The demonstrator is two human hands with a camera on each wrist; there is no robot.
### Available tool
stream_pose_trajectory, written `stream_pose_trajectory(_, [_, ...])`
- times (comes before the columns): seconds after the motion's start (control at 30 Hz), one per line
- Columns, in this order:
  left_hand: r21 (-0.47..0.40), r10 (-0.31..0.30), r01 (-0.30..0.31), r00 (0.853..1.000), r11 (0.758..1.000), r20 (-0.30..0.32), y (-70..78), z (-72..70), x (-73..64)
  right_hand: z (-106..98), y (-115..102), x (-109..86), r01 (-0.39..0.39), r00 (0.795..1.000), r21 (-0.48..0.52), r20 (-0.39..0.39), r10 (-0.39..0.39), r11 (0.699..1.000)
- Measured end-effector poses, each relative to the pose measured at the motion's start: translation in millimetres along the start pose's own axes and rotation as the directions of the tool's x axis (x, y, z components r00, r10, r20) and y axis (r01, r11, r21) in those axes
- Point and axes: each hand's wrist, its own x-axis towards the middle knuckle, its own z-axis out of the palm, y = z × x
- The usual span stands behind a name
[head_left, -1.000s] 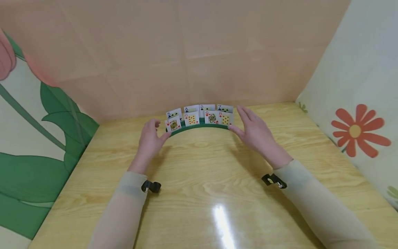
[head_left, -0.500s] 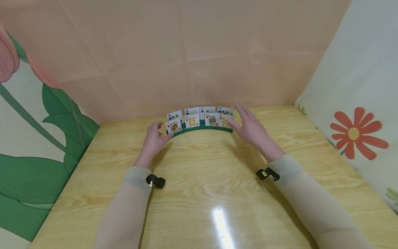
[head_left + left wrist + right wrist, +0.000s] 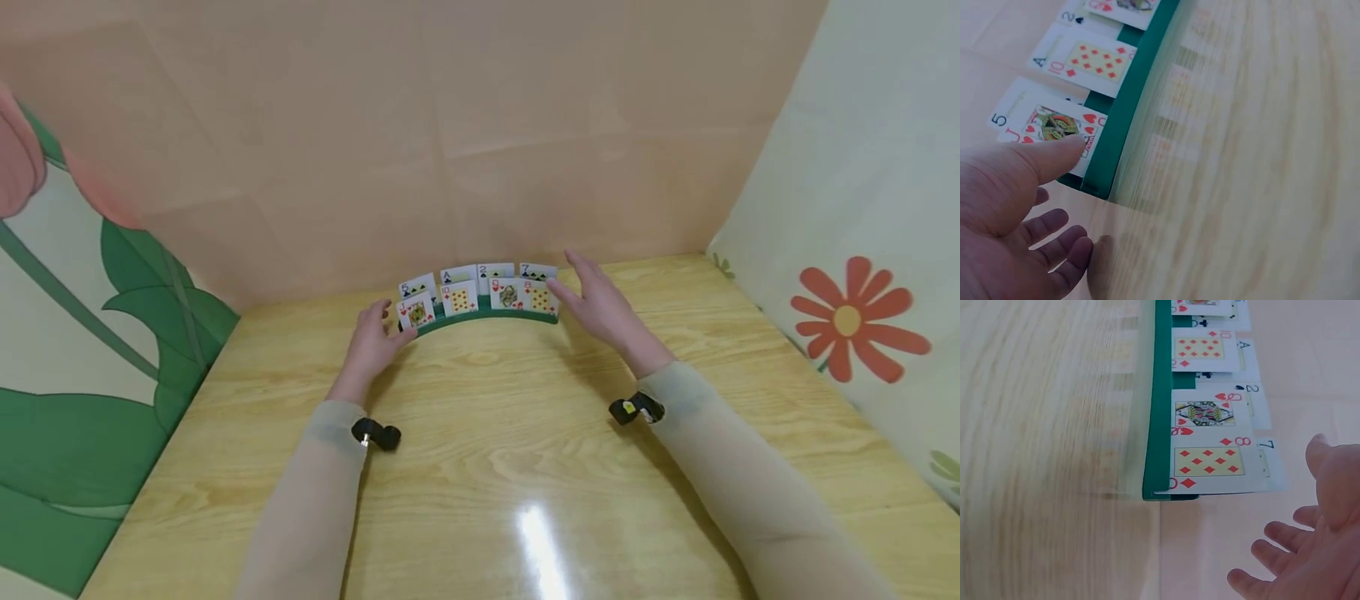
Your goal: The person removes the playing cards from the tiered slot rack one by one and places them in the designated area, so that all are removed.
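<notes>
A curved green card holder (image 3: 480, 316) stands at the back of the wooden table with playing cards upright in two rows. The front row has the jack of hearts (image 3: 1054, 122), ten of diamonds (image 3: 1094, 61), queen of hearts (image 3: 1204, 412) and eight of diamonds (image 3: 1210, 464). Behind them are a five (image 3: 417, 285), an ace (image 3: 459, 273), a two (image 3: 495, 271) and a seven (image 3: 538, 271). My left hand (image 3: 371, 343) is at the holder's left end, its thumb before the jack; contact is unclear. Beside the right end my right hand (image 3: 603, 312) is spread, holding nothing.
A plain pinkish backdrop (image 3: 337, 150) rises close behind the holder. On the right is a pale wall (image 3: 885, 167) with a red flower, on the left a panel (image 3: 52, 450) painted with green leaves. Bare tabletop (image 3: 480, 467) stretches in front.
My right thumb has risen from the holder's lower right corner to the height of the eight's top edge. My left hand has shifted slightly; the cards keep their places in the holder.
</notes>
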Motion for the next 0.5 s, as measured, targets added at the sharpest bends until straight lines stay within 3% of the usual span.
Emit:
stream_pose_trajectory(0.23, [0.095, 0.026, -0.028, 1.0, 0.995, 0.015, -7.9, 1.0, 6.9, 5, 3, 7.5, -0.015, 1.0, 0.045, -0.001, 0.015, 0.999])
stream_pose_trajectory(0.5, [0.11, 0.07, -0.072, 0.997, 0.991, 0.026, -11.8, 4.2, 9.0, 8, 7, 5.8, -0.014, 1.0, 0.112, -0.001, 0.014, 0.994])
